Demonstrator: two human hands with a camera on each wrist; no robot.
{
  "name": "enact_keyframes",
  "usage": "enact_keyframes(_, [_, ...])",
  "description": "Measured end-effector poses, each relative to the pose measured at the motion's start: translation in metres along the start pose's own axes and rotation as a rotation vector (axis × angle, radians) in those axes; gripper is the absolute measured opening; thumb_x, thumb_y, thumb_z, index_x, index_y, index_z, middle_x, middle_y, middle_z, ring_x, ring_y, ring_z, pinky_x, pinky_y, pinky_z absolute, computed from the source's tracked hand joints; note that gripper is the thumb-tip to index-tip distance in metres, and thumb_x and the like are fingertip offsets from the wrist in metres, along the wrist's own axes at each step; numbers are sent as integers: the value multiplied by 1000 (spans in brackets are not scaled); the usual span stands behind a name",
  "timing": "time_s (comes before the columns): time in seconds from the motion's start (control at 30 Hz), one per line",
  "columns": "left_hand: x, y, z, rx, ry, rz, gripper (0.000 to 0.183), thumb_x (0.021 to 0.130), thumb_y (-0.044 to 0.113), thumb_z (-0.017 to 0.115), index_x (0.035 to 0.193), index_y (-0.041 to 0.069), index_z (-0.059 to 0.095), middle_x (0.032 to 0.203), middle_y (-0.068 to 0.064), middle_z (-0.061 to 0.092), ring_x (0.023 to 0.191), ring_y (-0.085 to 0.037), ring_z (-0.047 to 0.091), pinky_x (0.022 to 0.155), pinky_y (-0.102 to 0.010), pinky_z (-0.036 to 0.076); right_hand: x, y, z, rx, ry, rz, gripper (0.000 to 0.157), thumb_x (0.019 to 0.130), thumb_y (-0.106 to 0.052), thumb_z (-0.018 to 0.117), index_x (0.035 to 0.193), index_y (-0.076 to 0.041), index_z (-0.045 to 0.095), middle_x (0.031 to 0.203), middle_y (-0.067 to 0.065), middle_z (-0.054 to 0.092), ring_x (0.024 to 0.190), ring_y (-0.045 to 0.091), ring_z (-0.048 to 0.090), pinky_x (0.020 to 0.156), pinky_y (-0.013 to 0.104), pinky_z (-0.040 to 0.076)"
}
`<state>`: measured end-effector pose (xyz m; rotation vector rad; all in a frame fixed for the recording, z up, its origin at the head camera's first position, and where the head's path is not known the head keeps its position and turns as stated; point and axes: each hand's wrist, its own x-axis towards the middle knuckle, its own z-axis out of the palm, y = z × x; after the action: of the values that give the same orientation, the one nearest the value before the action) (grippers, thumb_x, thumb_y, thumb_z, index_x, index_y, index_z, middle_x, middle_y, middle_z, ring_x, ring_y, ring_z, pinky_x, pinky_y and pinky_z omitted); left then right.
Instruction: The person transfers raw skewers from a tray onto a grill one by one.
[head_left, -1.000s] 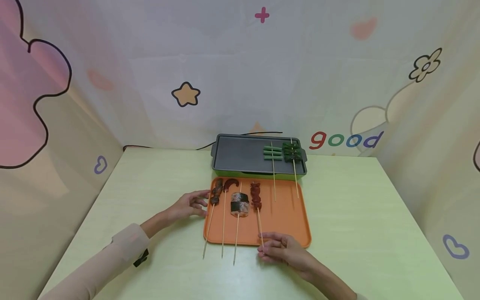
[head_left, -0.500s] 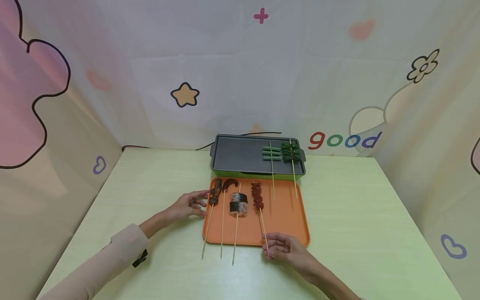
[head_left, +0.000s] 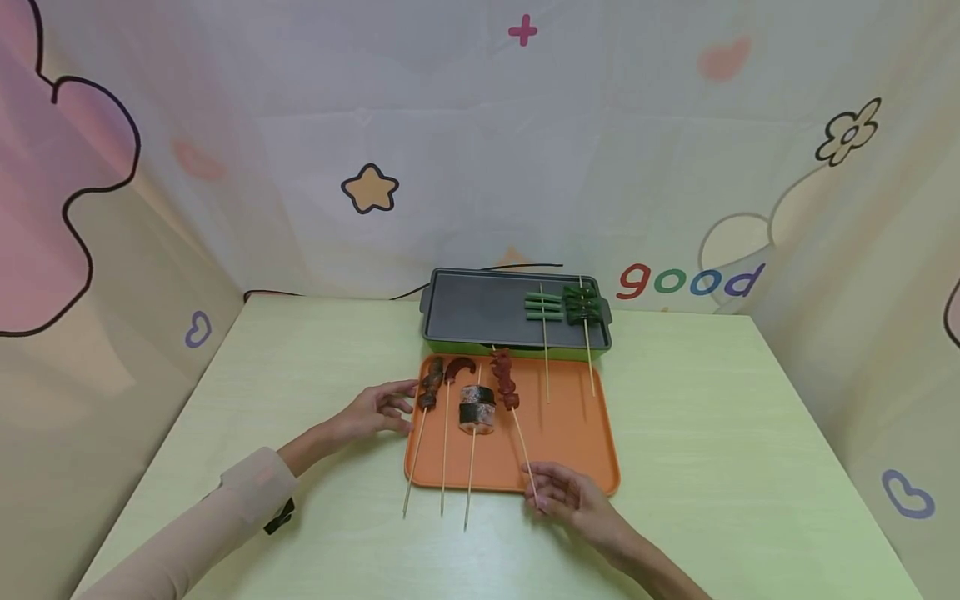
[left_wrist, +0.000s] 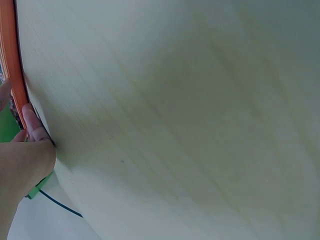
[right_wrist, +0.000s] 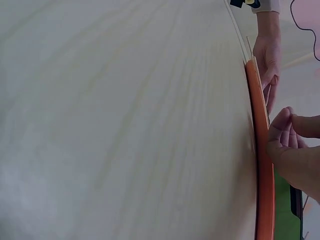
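Between thumb and fingers, my right hand point(head_left: 570, 496) pinches the lower stick of a red meat skewer point(head_left: 506, 382), whose meat end points toward the grill. At the left rim of the orange tray point(head_left: 566, 450), my left hand point(head_left: 375, 410) rests with loosely bent fingers touching the edge. On the tray lie a dark mushroom-like skewer point(head_left: 431, 385), a skewer with a curled dark red piece point(head_left: 459, 368), and a skewer of black-banded white rolls point(head_left: 477, 410). In the right wrist view the right hand point(right_wrist: 295, 145) is beside the tray rim, the stick hard to make out.
Behind the tray stands a green grill with a dark flat plate point(head_left: 480, 308). On its right side lie a green-stem skewer point(head_left: 544, 307) and a dark leafy green skewer point(head_left: 583, 307), sticks overhanging the tray. A black cord point(head_left: 408, 290) runs behind the grill along the back curtain.
The right hand first shifts slightly right with the meat skewer. Then the skewer's meat end swings left and away, toward the grill's front edge. My left hand stays at the tray.
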<state>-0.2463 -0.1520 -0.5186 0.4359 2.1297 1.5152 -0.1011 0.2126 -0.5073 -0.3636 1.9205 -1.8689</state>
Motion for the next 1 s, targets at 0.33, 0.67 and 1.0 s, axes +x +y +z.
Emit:
enact_keyframes(0.33, [1,-1,0,-2,-10,11,74,93,2,72,156,-1,36,138,-27,57,117,-27,61,88,-23,56,-1,3,6,-28,-74,-119,50,102,-1,57,145,19,39,125,45,52,109,6,66,93,20,56])
enact_keyframes(0.67, [2,-3,-1,-9,-9,29,74,92,1,72,156,-3,35,140,-30,54,120,-34,60,89,-22,56,23,-3,17,-97,33,-252,48,103,1,52,146,18,38,116,38,54,101,6,64,84,21,58])
enact_keyframes(1.0, [3,-4,-1,-8,1,3,74,92,3,74,156,1,38,147,-27,48,116,-21,62,92,-23,55,59,-13,29,-78,210,-205,47,103,10,44,149,13,38,119,33,51,94,11,61,80,20,54])
